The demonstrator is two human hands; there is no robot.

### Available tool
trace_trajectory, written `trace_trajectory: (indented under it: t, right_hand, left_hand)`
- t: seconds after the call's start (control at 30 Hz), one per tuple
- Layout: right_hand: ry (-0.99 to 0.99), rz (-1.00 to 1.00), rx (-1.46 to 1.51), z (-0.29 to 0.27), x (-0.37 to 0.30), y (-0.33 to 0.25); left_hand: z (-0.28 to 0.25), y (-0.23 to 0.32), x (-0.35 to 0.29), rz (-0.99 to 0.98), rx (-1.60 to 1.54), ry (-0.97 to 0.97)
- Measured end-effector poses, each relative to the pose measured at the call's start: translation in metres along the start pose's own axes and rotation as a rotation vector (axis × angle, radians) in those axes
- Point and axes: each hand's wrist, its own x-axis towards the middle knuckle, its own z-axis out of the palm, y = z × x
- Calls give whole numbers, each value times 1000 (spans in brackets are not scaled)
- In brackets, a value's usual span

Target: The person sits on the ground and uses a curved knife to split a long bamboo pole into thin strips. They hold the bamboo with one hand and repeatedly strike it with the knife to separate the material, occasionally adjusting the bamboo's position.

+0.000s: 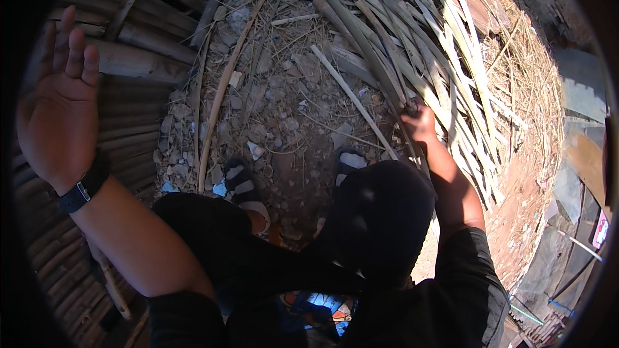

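Observation:
My left hand is raised at the far left, palm showing and fingers stretched out, with nothing in it. A dark watch is strapped round that wrist. My right hand is down low beside a pile of split bamboo strips, its fingers closed. A long, narrow, dark-edged piece runs from this hand up along the strips. Whether it is a blade or a strip, I cannot tell. One pale strip lies on the ground left of the hand, pointing toward my knee.
Woven bamboo slats form a wall on the left. Rubble and dry scraps cover the ground around my sandalled feet. A long brown pole lies near the wall. Sheets and boards stand at the far right.

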Motion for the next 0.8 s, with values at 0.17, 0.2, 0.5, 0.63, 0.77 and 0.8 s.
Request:
trace_trajectory:
  t: [0.17, 0.2, 0.5, 0.63, 0.77, 0.8]
  right_hand:
    - [102, 167, -29, -59, 33, -168]
    - [94, 157, 12, -76, 33, -177]
    - [-32, -166, 14, -83, 46, -327]
    - [-86, -220, 165, -58, 42, -367]
    - [-171, -331, -2, -58, 38, -381]
    - [-200, -337, -40, -58, 37, -379]
  left_hand:
    - [45, -27, 0, 47, 117, 391]
    - [59, -39, 10, 51, 215, 636]
    - [60, -79, 9, -199, 215, 632]
    - [46, -87, 10, -194, 102, 745]
    - [31, -85, 9, -73, -325, 709]
    - [34, -82, 9, -68, -298, 711]
